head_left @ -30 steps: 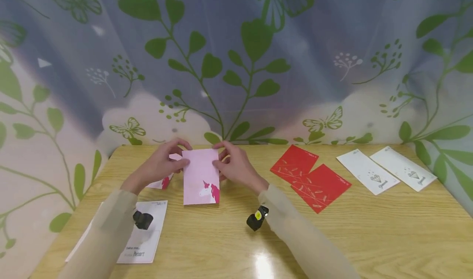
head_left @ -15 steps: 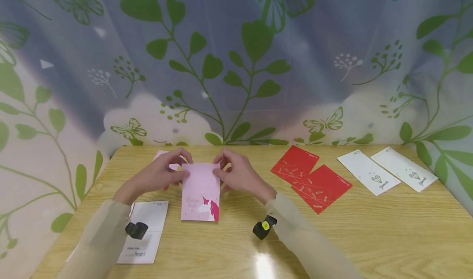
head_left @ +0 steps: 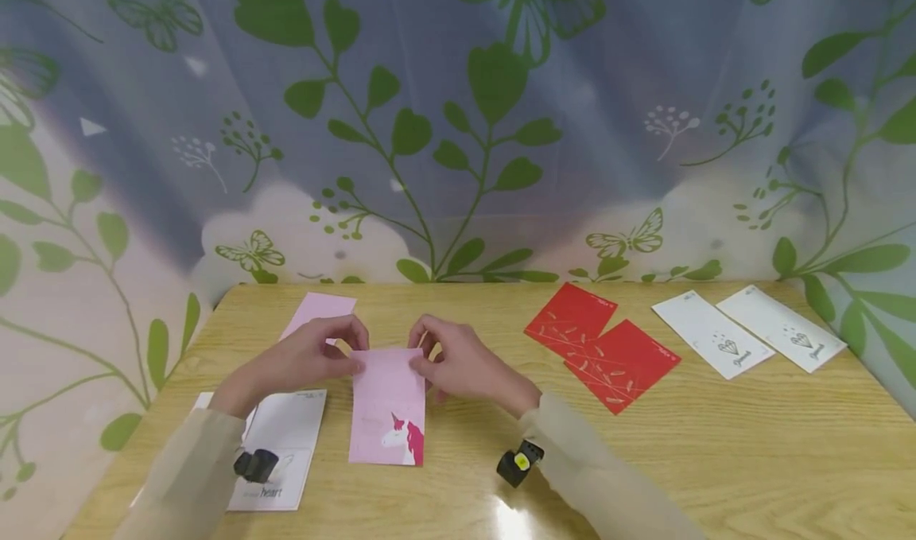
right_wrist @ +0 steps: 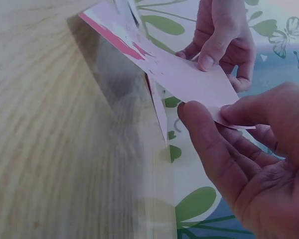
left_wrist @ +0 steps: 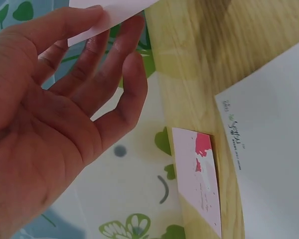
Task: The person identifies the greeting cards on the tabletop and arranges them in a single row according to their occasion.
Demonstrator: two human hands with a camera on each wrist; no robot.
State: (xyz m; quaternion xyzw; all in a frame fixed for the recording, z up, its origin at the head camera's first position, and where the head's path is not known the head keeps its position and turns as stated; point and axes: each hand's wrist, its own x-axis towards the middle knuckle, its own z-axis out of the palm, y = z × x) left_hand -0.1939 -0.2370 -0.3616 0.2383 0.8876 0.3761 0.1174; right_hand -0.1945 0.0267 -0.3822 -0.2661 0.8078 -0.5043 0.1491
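A pink card with a white and red unicorn is between my hands in the head view. My left hand pinches its far left corner between thumb and fingers. The far right corner is pinched by my right hand. In the right wrist view the card tilts above the wooden table. Behind my left hand, a second pink card lies on the table, partly hidden by that hand; the left wrist view shows the unicorn print on this card.
White cards lie near left, partly under my left sleeve. Two overlapping red cards and two white cards lie on the right of the wooden table. A patterned curtain hangs behind the table's far edge.
Both hands have drawn the held pink card toward me, down the head view. More of the second pink card's far part now shows behind my left hand.
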